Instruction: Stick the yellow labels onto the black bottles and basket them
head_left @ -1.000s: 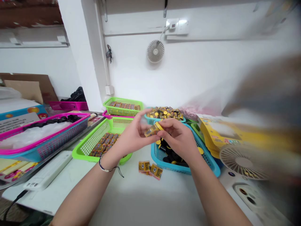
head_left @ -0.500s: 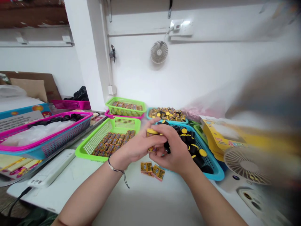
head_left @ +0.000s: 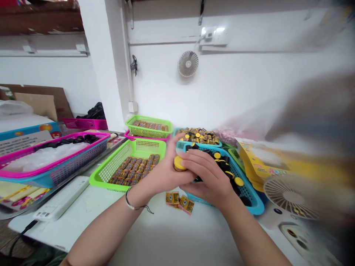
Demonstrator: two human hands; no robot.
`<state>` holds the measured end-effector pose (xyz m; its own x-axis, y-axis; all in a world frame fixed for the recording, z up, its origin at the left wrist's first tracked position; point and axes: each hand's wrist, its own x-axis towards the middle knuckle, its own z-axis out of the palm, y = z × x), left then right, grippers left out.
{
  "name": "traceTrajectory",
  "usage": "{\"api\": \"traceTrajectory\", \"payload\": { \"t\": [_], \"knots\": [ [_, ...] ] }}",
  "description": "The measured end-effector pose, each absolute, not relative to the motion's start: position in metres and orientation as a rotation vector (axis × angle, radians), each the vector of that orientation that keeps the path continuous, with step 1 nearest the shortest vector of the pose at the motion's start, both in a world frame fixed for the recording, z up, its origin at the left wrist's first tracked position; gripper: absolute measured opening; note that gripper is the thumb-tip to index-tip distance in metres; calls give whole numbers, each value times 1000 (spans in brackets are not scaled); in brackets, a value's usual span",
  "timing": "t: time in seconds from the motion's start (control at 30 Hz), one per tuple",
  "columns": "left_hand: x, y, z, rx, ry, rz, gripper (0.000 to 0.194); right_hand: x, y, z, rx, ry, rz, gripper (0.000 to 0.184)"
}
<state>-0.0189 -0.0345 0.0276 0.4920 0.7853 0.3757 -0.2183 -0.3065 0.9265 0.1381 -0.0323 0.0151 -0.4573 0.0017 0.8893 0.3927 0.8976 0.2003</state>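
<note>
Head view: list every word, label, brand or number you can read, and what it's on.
None can be read with certainty.
Blue box: rows of print, too blurred.
Yellow boxes: lettering, too blurred.
Loose printed pieces: marks too small.
Small containers: prints too small.
Yellow-capped container: largely covered, nothing readable.

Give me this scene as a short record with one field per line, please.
Left hand: curled around a jar
Right hand: fingers at the jar's yellow lid
Table: a few labels lying just below the hands in view
Near green basket: labelled jars in rows
Near blue basket: black jars, some yellow lids showing
Wall: small round fan
</note>
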Motion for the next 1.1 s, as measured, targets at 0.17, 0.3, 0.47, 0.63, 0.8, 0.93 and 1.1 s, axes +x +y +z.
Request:
{"api": "traceTrajectory", "payload": {
  "t": [0.17,0.3,0.47,0.63,0.8,0.93,1.1],
  "knots": [
    [-13,-50,32,1654,663,1267,97,142,-29,16,-204,-2041,-485,61],
    [-17,-52,36,1567,462,1054,91,139,-33,12,-176,-1975,-349,65],
    [-21,-43,31,1456,157,856,88,138,-37,12,-198,-1962,-242,73],
    [-16,-45,34,1493,438,1054,91,138,-38,18,-288,-1901,-399,66],
    [-15,-47,35,1520,565,1099,92,135,-37,13,-386,-1842,-521,63],
    [-13,-44,32,1507,580,1078,82,137,-36,12,-437,-1815,-542,66],
    [-20,-38,31,1699,612,1172,83,149,-42,27,-525,-2051,-184,69]
  ]
}}
